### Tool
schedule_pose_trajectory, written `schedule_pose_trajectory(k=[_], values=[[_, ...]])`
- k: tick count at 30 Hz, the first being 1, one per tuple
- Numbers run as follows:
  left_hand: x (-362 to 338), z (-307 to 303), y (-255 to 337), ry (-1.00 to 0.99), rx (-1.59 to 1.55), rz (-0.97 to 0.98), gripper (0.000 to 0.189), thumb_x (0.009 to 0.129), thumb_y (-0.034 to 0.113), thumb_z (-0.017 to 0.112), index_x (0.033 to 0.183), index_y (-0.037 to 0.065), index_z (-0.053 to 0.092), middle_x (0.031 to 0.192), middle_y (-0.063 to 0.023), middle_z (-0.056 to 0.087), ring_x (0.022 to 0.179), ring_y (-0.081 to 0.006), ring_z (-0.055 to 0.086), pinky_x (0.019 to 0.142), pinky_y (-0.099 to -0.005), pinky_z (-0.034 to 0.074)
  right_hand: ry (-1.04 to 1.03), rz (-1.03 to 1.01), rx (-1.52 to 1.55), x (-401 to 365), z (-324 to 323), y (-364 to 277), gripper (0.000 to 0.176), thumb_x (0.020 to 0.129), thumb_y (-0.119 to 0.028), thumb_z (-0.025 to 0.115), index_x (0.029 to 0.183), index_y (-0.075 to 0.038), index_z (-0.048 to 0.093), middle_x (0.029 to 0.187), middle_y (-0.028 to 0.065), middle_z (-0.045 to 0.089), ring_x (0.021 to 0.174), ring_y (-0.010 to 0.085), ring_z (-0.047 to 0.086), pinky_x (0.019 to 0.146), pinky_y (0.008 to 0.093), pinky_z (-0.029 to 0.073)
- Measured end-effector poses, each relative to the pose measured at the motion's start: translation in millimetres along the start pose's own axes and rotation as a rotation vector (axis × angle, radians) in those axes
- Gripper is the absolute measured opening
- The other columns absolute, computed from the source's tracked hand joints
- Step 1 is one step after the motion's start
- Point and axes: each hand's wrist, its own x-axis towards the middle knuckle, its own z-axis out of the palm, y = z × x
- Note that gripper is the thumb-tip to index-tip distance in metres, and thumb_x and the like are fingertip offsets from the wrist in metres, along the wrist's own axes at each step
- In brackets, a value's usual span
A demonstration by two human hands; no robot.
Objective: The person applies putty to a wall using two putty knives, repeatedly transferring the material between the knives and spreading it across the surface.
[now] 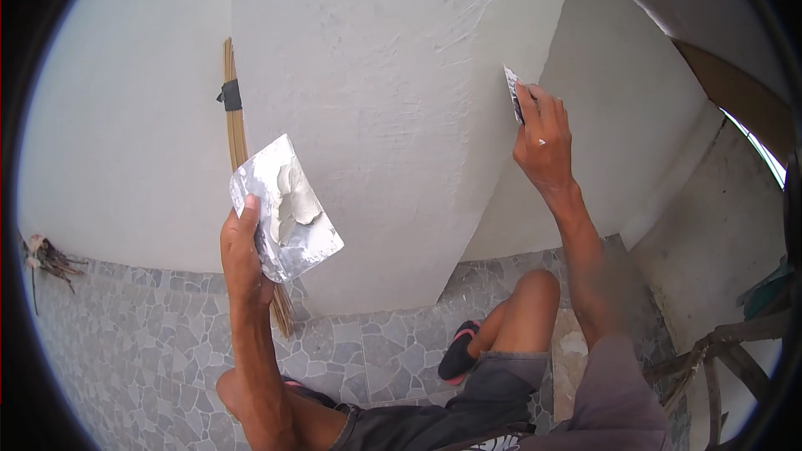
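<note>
My left hand point(243, 255) grips a thin, shiny metal sheet point(311, 252) by its left edge, thumb on top. A lump of off-white putty point(295, 205) lies on the middle of the sheet, and smears coat the rest. Up and to the right, my right hand point(547, 138) is closed around a small putty scraper point(512, 92) whose blade is held close to the wall near its corner edge. A white speck sits on a finger of that hand. The grey-white wall point(376, 108) in front carries ridges and streaks of skim coat.
A bundle of thin sticks point(234, 129) bound with black tape leans on the wall behind the sheet. Stone-patterned tiles point(159, 317) cover the floor. Wooden framing point(735, 351) stands at the lower right, and a twig bundle point(52, 259) lies far left.
</note>
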Motion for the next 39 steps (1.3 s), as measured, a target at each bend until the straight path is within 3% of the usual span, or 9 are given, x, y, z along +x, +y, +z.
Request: schedule_pose_trajectory(k=[13,18,25,26,29,30,33,37,39], values=[[0.2,-3.8,-0.5,-0.036,-0.041,-0.023,0.049,0.102,0.030,0.052,0.129,-0.011,0.048,0.114,-0.0172,0.063,0.095,-0.0185,0.067,0.082,-0.0311,0.055,-0.069,-0.134,-0.167,-36.5,34.1,-10.1,0.052,0.083,0.004,0.056,0.135,-0.001,0.056,0.127,0.0154,0.054,0.120,0.0294,0.050,0.095,0.0427,0.042],[0.7,-4.6,-1.8,-0.051,-0.062,-0.023,0.047,0.103,0.029,0.052,0.127,-0.011,0.050,0.110,-0.0168,0.064,0.093,-0.0178,0.067,0.081,-0.0307,0.056,-0.202,-0.151,0.025,-51.7,12.5,-24.9,0.050,0.080,0.007,0.056,0.130,0.000,0.058,0.124,0.0154,0.057,0.114,0.0308,0.055,0.093,0.0423,0.043],[1.4,-2.0,-6.1,-0.072,-0.070,-0.049,0.046,0.103,0.028,0.052,0.126,-0.011,0.050,0.107,-0.0161,0.066,0.091,-0.0169,0.068,0.078,-0.0297,0.056,0.006,-0.027,-0.051,-10.5,2.3,1.1,0.051,0.080,0.011,0.058,0.129,0.001,0.057,0.121,0.0154,0.058,0.110,0.0320,0.057,0.092,0.0431,0.046],[1.4,0.0,-7.0,-0.073,-0.067,-0.058,0.046,0.103,0.028,0.052,0.126,-0.011,0.050,0.107,-0.0160,0.066,0.091,-0.0168,0.068,0.078,-0.0297,0.057,-0.004,-0.039,-0.009,-4.5,0.2,5.8,0.042,0.085,0.007,0.057,0.127,0.003,0.058,0.123,0.0168,0.057,0.109,0.0305,0.059,0.090,0.0395,0.047],[-0.8,3.7,-10.8,-0.068,-0.082,-0.110,0.046,0.103,0.028,0.052,0.127,-0.011,0.050,0.106,-0.0157,0.066,0.090,-0.0167,0.069,0.078,-0.0296,0.057,-0.126,0.587,0.594,9.5,-33.4,-24.2,0.033,0.091,0.001,0.056,0.123,0.003,0.059,0.116,0.0141,0.062,0.100,0.0234,0.062,0.085,0.0353,0.049],[-3.9,7.7,-14.9,-0.075,-0.099,-0.152,0.046,0.103,0.028,0.052,0.127,-0.011,0.050,0.107,-0.0156,0.066,0.090,-0.0166,0.069,0.078,-0.0296,0.057,-0.248,0.794,0.823,1.7,-42.3,-21.2,0.026,0.095,-0.004,0.056,0.119,0.003,0.060,0.107,0.0091,0.067,0.093,0.0154,0.063,0.083,0.0317,0.050],[-12.9,20.7,-24.1,-0.123,-0.134,-0.263,0.046,0.103,0.030,0.052,0.127,-0.008,0.051,0.110,-0.0143,0.065,0.090,-0.0154,0.068,0.077,-0.0284,0.057,-0.249,0.903,1.487,-13.0,-54.6,-47.6,0.024,0.094,-0.005,0.060,0.116,0.004,0.062,0.099,0.0044,0.069,0.090,0.0113,0.063,0.083,0.0296,0.051],[-21.5,36.6,-33.5,-0.153,-0.221,-0.371,0.043,0.103,0.029,0.052,0.124,-0.008,0.052,0.107,-0.0134,0.066,0.088,-0.0161,0.069,0.076,-0.0287,0.058,-0.381,0.900,1.524,-19.5,-67.7,-80.6,0.022,0.094,-0.006,0.061,0.113,0.005,0.063,0.102,0.0056,0.068,0.091,0.0096,0.062,0.081,0.0264,0.051],[-23.3,38.3,-42.3,-0.173,-0.279,-0.423,0.042,0.103,0.028,0.053,0.123,-0.008,0.052,0.106,-0.0140,0.066,0.087,-0.0164,0.070,0.075,-0.0290,0.059,-0.427,0.788,1.341,-24.3,-74.0,-91.3,0.025,0.096,-0.005,0.058,0.119,0.003,0.062,0.104,0.0057,0.068,0.092,0.0106,0.062,0.082,0.0248,0.049]])
